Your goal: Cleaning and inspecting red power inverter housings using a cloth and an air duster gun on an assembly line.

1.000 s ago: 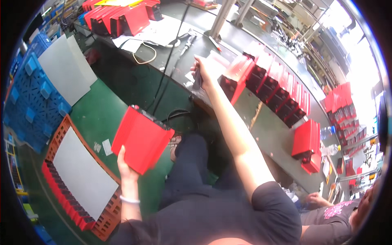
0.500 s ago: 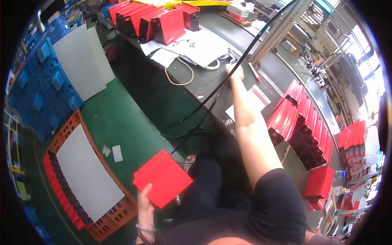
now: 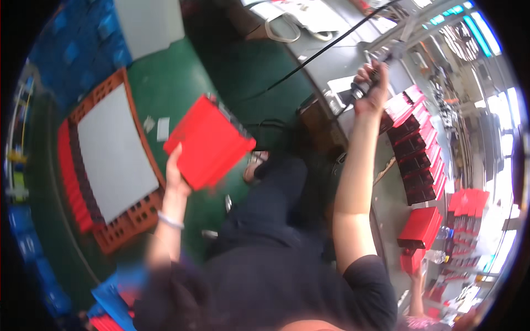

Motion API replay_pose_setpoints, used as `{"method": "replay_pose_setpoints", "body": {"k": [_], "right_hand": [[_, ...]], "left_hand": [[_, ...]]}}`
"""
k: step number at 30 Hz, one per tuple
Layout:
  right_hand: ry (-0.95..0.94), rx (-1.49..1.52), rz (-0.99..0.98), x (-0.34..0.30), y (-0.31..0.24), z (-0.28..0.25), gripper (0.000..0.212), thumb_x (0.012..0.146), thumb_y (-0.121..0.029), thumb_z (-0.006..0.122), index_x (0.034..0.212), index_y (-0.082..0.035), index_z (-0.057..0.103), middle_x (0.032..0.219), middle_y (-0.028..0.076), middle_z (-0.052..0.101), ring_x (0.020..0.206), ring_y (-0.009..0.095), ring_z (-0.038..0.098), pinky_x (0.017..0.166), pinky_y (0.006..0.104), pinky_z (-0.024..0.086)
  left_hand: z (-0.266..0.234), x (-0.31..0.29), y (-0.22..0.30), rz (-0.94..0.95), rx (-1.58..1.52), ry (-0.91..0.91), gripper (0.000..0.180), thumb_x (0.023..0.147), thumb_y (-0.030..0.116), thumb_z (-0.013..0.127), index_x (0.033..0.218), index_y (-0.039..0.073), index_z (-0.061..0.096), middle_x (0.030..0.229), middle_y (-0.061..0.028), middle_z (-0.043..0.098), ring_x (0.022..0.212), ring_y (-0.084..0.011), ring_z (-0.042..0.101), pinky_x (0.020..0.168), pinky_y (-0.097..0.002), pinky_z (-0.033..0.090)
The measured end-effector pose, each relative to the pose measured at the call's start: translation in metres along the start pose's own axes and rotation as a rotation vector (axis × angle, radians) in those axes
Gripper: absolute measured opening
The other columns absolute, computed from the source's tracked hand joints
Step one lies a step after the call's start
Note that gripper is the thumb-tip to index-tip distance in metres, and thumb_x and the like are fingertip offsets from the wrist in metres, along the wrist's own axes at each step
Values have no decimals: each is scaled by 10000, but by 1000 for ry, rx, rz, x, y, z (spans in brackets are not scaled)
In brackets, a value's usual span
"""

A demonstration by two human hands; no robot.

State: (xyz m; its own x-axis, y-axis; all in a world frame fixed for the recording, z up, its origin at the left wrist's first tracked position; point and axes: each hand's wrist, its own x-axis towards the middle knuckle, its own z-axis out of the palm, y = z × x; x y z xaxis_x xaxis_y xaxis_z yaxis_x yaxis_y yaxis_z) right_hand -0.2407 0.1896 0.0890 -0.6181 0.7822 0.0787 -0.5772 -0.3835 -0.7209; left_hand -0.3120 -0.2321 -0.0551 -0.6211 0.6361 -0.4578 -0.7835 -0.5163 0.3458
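Holding one red box (image 3: 208, 146) in left fingers (image 3: 175, 156), closed on its lower-left side; clasping one dark tool (image 3: 377, 68) in right fingers (image 3: 364, 71), curled round it, over one counter (image 3: 390, 193).

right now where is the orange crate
The orange crate is at the left of the head view, just below the blue pallet and left of the red case in the left hand.

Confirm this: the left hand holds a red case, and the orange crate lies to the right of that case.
Wrong side: the head view shows the orange crate to the left of the red case. The left hand does hold that case.
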Motion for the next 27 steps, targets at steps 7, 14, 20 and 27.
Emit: {"method": "replay_pose_setpoints", "body": {"k": [7, 14, 20, 27], "right_hand": [[-525, 130, 296, -136, -33, -17, 548, 856, -104, 593, 1358, -71, 378, 1295, 189, 430, 1010, 256, 493, 509, 203, 417], [-888, -828, 535, -205, -12, -23, 393, 793, -127, 626, 1148, 17, 540, 1022, 151, 644, 980, 246, 608, 787, 342, 476], [-1225, -1477, 97, -252, 18, -18, 239, 744, -106, 639, 953, -8, 581, 901, 203, 607, 856, 376, 598, 757, 419, 483], [-1130, -1520, -50, -247, 47, -26, 200, 773, -95, 612, 953, -18, 575, 914, 189, 614, 862, 359, 605, 740, 410, 489]], "left_hand": [[-9, -16, 4, 106, -34, -50, 658, 872, 461, 536, 1349, 32, 391, 1333, -150, 485, 1179, -319, 513, 972, -475, 434], [-14, -34, 13, 136, 92, 83, 648, 843, 499, 551, 1321, 75, 441, 1268, -109, 540, 1101, -276, 567, 873, -440, 499], [-23, -42, 31, 165, 137, 352, 634, 835, 522, 544, 1298, 96, 466, 1249, -94, 552, 1067, -279, 579, 841, -441, 512], [-37, -55, 41, 167, 95, 342, 609, 874, 508, 489, 1307, 81, 449, 1295, -131, 508, 1135, -321, 517, 910, -504, 453]]}}
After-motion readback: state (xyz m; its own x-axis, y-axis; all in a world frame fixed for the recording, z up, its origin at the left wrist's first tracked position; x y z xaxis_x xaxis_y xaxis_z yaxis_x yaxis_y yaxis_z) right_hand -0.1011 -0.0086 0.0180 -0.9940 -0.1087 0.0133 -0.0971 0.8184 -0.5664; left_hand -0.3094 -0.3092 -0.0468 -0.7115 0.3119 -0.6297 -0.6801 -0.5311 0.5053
